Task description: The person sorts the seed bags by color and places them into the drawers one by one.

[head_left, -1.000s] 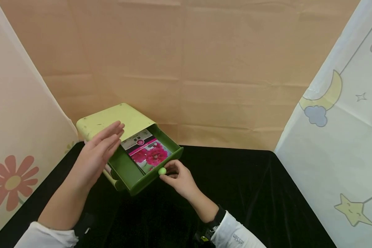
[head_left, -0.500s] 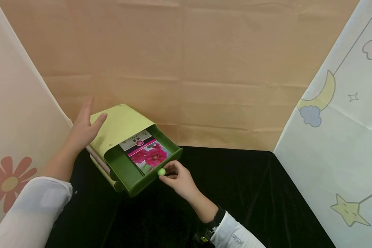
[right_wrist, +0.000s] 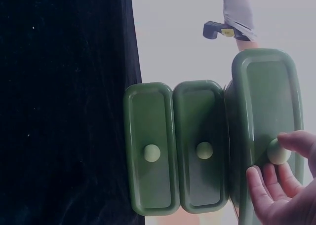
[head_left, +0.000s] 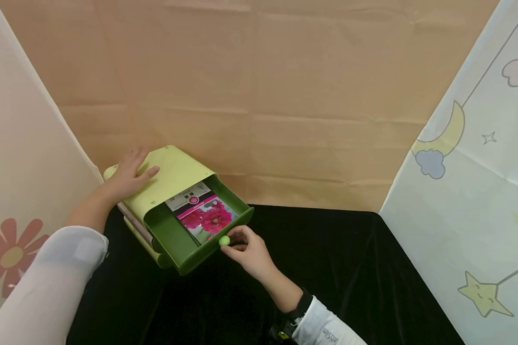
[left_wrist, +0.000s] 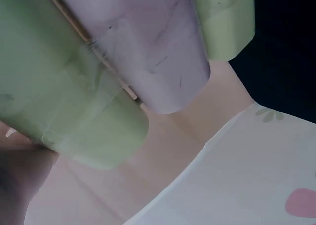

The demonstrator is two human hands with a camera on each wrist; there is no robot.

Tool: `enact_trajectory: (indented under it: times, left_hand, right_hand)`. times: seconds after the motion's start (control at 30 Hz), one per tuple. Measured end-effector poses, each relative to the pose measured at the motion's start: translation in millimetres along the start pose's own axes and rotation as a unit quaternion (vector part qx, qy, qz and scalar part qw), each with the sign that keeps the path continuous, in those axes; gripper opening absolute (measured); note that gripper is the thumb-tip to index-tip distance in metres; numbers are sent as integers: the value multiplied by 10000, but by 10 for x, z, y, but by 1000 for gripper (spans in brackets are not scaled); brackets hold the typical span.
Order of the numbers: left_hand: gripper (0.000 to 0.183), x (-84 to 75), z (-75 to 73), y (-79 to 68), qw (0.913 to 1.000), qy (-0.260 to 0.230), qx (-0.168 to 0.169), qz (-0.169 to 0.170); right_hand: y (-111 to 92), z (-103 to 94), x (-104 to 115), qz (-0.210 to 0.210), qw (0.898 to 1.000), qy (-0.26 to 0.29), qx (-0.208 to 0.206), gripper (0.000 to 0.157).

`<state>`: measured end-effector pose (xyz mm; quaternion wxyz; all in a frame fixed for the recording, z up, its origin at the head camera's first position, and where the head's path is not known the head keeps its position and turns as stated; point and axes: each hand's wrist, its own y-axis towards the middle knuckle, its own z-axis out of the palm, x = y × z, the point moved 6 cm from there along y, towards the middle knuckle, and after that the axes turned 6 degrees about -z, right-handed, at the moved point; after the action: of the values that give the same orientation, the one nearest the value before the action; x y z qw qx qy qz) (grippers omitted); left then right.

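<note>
A small drawer cabinet [head_left: 179, 167] with a pale green top stands at the back left. Its top drawer [head_left: 172, 244] is pulled out, with a flat flower-picture packet [head_left: 216, 216] lying inside. My right hand [head_left: 251, 251] pinches the round light-green knob [head_left: 224, 240] on that drawer's front between thumb and fingers; the right wrist view shows this knob [right_wrist: 277, 153] up close. Over the rear left of the cabinet top, my left hand [head_left: 129, 179] rests with fingers spread. In the left wrist view, the cabinet's side shows rounded green and lilac sections [left_wrist: 153, 52], with part of the hand dark at lower left.
Two lower drawers [right_wrist: 200, 185] with round knobs are pushed in. Black cloth [head_left: 319, 258] covers the table. A tan backdrop [head_left: 259, 96] rises behind, and printed white panels [head_left: 483, 201] stand at the sides.
My left hand has gone from above the pulled-out drawer to the left and back, then down onto the cabinet top. The right hand stays at the knob; the drawer looks unmoved.
</note>
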<state>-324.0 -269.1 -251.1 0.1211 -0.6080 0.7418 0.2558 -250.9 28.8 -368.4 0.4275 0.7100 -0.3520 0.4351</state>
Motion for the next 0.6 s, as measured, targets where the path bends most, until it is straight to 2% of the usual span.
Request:
enact_trajectory:
  times: [0.27, 0.6]
  left_hand:
    - [79, 3, 85, 69, 9962, 838, 189, -165]
    - [76, -1, 139, 46, 9912, 1143, 620, -237]
  right_hand:
    - [18, -12, -29, -46, 10000, -85, -21, 31]
    - [41, -12, 11, -184, 9997, -165, -81, 30]
